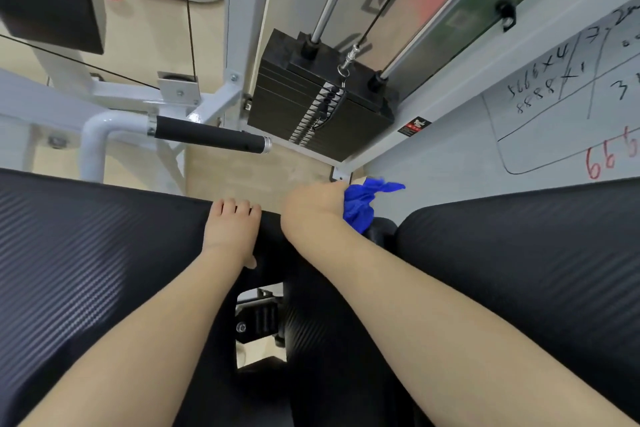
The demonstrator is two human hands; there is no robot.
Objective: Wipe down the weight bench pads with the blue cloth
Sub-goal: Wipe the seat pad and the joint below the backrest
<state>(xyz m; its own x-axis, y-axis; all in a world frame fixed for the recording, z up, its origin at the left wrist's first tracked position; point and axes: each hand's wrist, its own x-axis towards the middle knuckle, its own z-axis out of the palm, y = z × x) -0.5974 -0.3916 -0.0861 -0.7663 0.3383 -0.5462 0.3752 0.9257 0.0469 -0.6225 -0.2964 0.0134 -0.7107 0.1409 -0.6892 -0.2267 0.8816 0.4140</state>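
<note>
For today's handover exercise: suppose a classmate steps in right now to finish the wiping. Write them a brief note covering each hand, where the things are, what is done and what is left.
Left hand: fingers curled over the far edge of the left pad, steadying it.
Right hand: grips the bunched blue cloth at the far end of the gap between the left pad and the right pad.
Done: cannot tell from the pads; no wet or wiped marks show.
Left: treat both pads as still to wipe, edges included.
</note>
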